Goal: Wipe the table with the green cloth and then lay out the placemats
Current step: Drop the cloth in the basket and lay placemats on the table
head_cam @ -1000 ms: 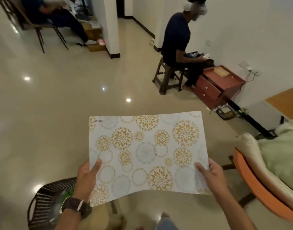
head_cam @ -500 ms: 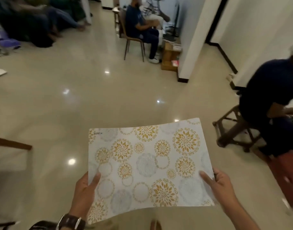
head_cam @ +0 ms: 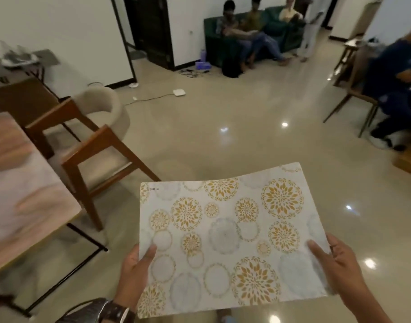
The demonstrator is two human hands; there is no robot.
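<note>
A white placemat [head_cam: 225, 231] with gold and grey flower circles is held flat in the air above the floor, low in the head view. My left hand [head_cam: 134, 273] grips its near left edge, thumb on top. My right hand [head_cam: 335, 264] grips its near right edge, thumb on top. The marble-patterned table [head_cam: 20, 194] stands at the left, apart from the placemat. No green cloth is in view.
Two wooden chairs with beige seats [head_cam: 92, 136] stand beside the table's far end. Several people sit on a green sofa [head_cam: 253, 33] at the back, and a person in blue sits on a chair [head_cam: 391, 89] at the right. Cables and a white device [head_cam: 179, 92] lie on the glossy floor.
The view has swung left: the person on the stool and the red drawer unit have gone, and the table, chairs and sofa have come into view. Both hands keep the same hold on the placemat.
</note>
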